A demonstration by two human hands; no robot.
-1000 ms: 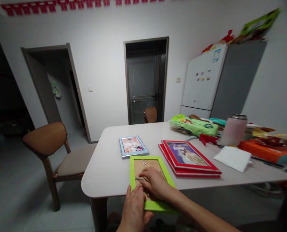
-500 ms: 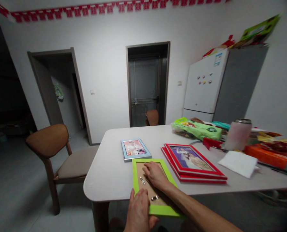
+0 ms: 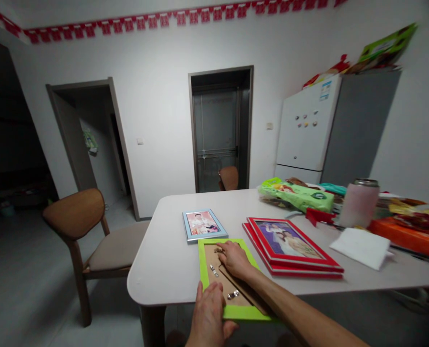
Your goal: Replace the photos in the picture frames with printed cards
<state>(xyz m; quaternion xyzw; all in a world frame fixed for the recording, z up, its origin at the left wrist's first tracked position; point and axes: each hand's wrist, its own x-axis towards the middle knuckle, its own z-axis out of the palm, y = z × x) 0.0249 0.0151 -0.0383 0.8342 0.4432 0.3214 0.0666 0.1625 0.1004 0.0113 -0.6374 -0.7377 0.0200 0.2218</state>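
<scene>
A lime-green picture frame (image 3: 245,313) lies face down at the table's front edge, its brown backing board (image 3: 222,284) showing. My left hand (image 3: 209,313) grips the lower left corner, fingers on top and thumb at the near edge. At the far end, my right hand (image 3: 235,259) has its fingers closed on a small metal clip (image 3: 218,250), partly hidden by them. Two more clips show on the board, one by the left side and one near the bottom bar. A dark slanting line under my right wrist looks like the backing's stand.
A light-blue framed photo (image 3: 203,224) lies just beyond. Two stacked red frames (image 3: 257,262) sit to the right. Farther right are a white tissue (image 3: 360,246), a pink jar (image 3: 359,205), a green packet (image 3: 304,196) and an orange box (image 3: 404,236). A wooden chair (image 3: 75,214) stands left.
My right fingers have shifted slightly at the far clip, and more of the dark slanting line shows under the wrist. My left hand keeps its grip. The view has tilted a little.
</scene>
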